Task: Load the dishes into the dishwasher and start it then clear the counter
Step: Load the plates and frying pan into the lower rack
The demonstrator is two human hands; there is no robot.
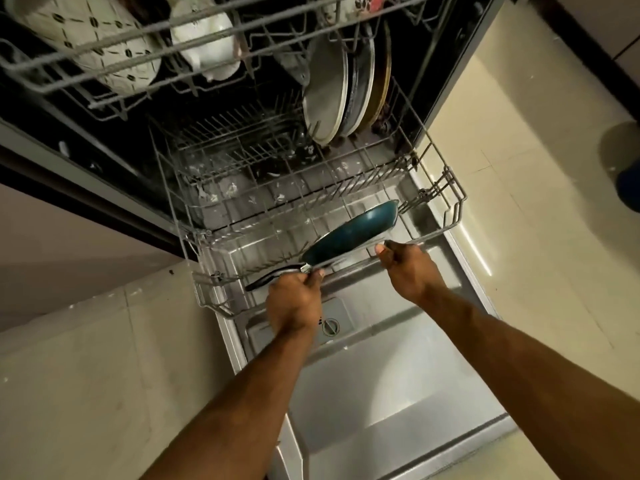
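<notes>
no readable text, labels or numbers

So the lower rack (446, 206) is pulled out over the open dishwasher door (398, 382), and everything else sits relative to that rack. A teal frying pan (349, 233) is tilted on its edge at the rack's front right, with its dark handle (266, 280) poking toward the front left corner. The left hand (294, 299) grips the pan where the handle joins it. The right hand (405, 268) is curled on the rack's front wire, just beside the pan's rim. At the rack's back right, 3 plates (329, 84) stand upright. Above the rack, the upper rack (104, 74) holds a patterned bowl (86, 39) and a white dish (207, 39).
</notes>
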